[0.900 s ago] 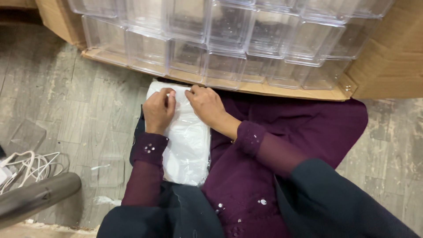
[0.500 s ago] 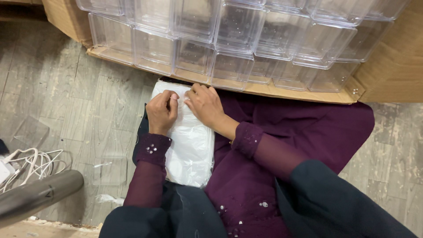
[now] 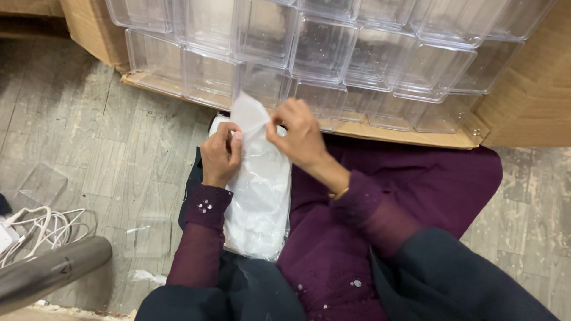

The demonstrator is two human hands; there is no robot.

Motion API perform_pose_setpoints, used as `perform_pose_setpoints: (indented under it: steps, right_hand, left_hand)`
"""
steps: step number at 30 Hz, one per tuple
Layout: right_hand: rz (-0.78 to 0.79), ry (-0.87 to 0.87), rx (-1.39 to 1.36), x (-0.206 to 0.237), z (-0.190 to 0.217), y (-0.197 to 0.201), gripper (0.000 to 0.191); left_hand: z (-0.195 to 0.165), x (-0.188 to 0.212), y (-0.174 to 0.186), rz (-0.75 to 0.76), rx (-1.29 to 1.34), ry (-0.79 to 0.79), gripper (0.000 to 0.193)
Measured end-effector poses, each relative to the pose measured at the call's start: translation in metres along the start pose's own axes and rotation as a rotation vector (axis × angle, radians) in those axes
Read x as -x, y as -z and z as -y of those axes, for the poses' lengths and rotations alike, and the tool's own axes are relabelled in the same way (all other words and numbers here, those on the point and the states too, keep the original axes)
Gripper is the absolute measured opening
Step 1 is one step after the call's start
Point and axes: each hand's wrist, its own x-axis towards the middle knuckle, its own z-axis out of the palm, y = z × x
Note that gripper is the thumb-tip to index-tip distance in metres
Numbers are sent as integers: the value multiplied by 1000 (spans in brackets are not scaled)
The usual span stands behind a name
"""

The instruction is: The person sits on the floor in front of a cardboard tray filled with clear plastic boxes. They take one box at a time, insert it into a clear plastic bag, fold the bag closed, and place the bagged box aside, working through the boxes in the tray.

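Grey floor lies left of the lap. Left hand pinches the white bag on its left edge; right hand pinches the top flap. From both sets of fingers, the bag runs lengthwise toward the body, below clear boxes.

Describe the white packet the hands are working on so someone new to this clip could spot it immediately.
Start at the cardboard box stacked with clear plastic containers across the top. Below it, on the purple-clothed lap, lies a white plastic packet, its top flap pinched up by the left hand and right hand. It is the only soft, opaque white thing there.
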Motion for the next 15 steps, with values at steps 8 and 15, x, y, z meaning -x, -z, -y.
perform_pose_setpoints:
  steps: [8,15]
  right_hand:
    - [361,-291,-410,2,15,16,40]
    - [-8,-355,-840,7,7,58,18]
  left_hand:
    - [-23,8,14,62,-7,-76,4]
    - [-24,36,34,166,-89,-68,9]
